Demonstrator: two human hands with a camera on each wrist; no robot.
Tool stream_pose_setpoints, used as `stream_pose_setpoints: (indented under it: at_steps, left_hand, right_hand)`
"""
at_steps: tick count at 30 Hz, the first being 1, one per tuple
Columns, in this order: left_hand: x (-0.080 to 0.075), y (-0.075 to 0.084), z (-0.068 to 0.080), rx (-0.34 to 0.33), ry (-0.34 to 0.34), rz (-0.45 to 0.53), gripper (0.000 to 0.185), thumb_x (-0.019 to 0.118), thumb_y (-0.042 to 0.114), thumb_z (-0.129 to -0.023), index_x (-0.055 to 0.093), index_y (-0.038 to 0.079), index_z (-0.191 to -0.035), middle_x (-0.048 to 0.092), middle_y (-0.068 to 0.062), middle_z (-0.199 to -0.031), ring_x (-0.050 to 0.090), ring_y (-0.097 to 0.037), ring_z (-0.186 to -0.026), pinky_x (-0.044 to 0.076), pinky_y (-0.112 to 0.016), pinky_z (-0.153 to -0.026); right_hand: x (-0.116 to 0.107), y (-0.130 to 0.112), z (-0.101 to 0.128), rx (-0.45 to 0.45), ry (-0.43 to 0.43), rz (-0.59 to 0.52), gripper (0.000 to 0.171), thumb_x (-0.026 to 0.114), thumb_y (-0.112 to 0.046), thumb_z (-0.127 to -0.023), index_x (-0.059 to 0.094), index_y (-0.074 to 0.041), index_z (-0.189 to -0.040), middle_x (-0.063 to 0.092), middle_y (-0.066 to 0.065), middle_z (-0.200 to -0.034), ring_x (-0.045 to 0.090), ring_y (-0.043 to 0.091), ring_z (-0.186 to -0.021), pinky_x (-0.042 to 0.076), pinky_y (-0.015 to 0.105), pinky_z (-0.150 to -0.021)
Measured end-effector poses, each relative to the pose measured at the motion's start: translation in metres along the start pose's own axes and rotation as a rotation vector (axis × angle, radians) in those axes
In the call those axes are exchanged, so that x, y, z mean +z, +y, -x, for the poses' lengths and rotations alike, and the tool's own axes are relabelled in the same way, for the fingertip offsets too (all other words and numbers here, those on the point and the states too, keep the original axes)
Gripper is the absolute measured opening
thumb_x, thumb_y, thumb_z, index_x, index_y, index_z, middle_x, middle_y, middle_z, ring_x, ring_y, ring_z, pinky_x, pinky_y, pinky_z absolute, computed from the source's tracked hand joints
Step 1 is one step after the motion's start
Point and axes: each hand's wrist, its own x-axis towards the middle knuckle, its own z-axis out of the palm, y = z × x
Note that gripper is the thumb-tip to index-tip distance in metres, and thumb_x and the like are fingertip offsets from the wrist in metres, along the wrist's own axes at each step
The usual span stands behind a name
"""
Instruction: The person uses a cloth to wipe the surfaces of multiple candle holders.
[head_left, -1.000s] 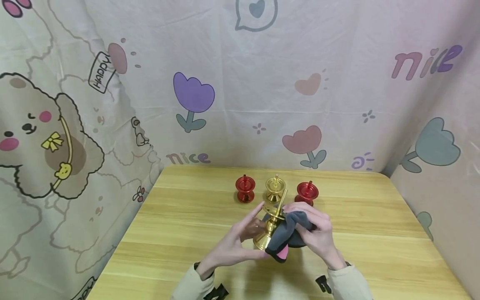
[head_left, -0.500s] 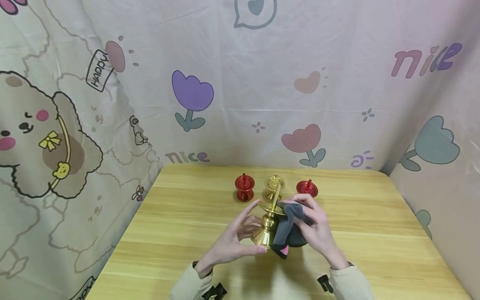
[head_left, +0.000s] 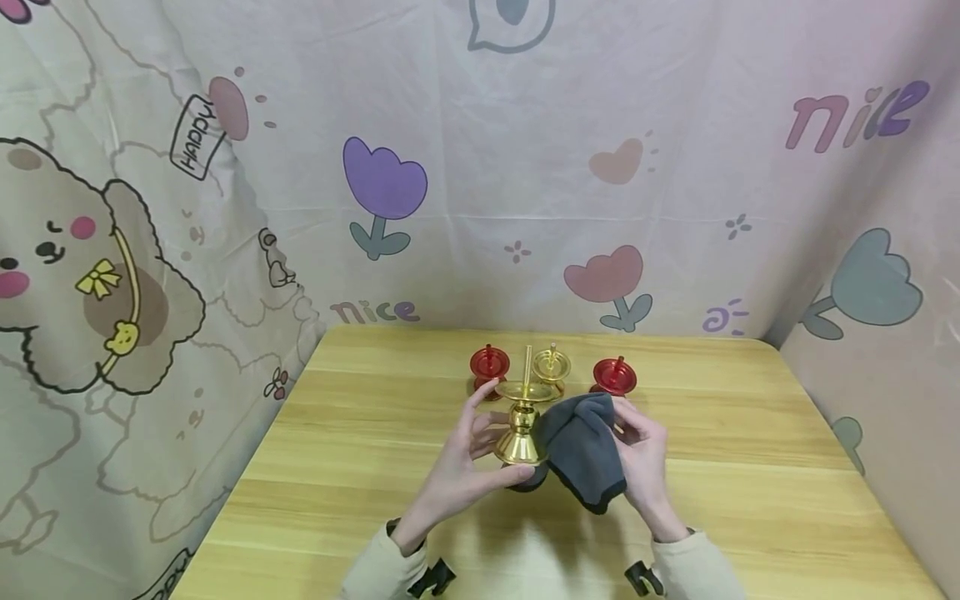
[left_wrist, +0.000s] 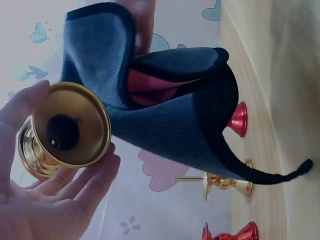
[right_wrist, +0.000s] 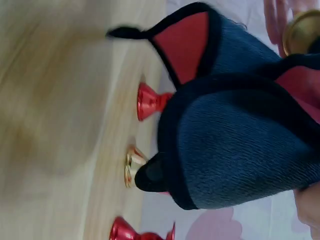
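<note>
My left hand (head_left: 461, 471) grips a gold candle holder (head_left: 522, 437) above the table, thumb low at its base and fingers up at the dish. It stands nearly upright, its thin spike pointing up. From the left wrist view the hollow underside of its base (left_wrist: 72, 125) shows, dark in the middle. My right hand (head_left: 647, 458) pinches a dark grey cloth (head_left: 585, 446) with black edging, which hangs just right of the candle holder and overlaps its side. Pink lining (left_wrist: 155, 85) shows inside the cloth's folds. Most of the right hand's fingertips are hidden behind the cloth.
At the back of the wooden table (head_left: 360, 417) stand a red candle holder (head_left: 490, 364), a second gold one (head_left: 552, 364) and another red one (head_left: 615, 377) in a row. A printed fabric backdrop (head_left: 480, 167) hangs behind and at both sides.
The held candle holder has gone from tilted to nearly upright and shifted slightly left and up. The cloth, earlier bunched against its right side, now hangs more spread out in the right hand.
</note>
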Motion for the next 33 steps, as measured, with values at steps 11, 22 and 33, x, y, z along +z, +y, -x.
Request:
stream_pose_setpoints:
  at_steps: [11, 22, 33]
  left_hand:
    - [0.011, 0.0, -0.002, 0.042, 0.026, -0.07, 0.104, 0.088, 0.018, -0.077, 0.022, 0.03, -0.156, 0.073, -0.006, -0.12, 0.069, -0.022, -0.113, 0.055, -0.036, -0.101]
    - [0.007, 0.003, 0.001, 0.093, -0.068, -0.033, 0.107, 0.084, 0.008, -0.08, 0.015, 0.021, -0.161, 0.065, -0.019, -0.132, 0.063, -0.036, -0.123, 0.056, -0.041, -0.101]
    - [0.008, 0.01, 0.001, -0.06, -0.2, 0.093, 0.11, 0.075, 0.014, -0.091, -0.008, 0.027, -0.163, 0.035, -0.027, -0.156, 0.042, -0.046, -0.143, 0.048, -0.047, -0.111]
  right_hand:
    - [0.03, 0.002, 0.016, -0.054, -0.107, -0.078, 0.034, 0.06, 0.022, -0.085, 0.074, 0.006, -0.111, 0.066, -0.003, -0.119, 0.064, 0.006, -0.113, 0.055, 0.018, -0.095]
    - [0.029, 0.009, 0.01, -0.454, -0.143, 0.035, 0.026, 0.071, 0.017, -0.081, 0.072, 0.014, -0.107, 0.069, 0.009, -0.121, 0.066, 0.012, -0.115, 0.055, 0.018, -0.095]
    - [0.026, 0.008, 0.012, -0.28, -0.123, -0.07, 0.032, 0.064, 0.03, -0.075, 0.074, 0.012, -0.099, 0.07, -0.001, -0.117, 0.069, 0.006, -0.103, 0.058, 0.015, -0.084]
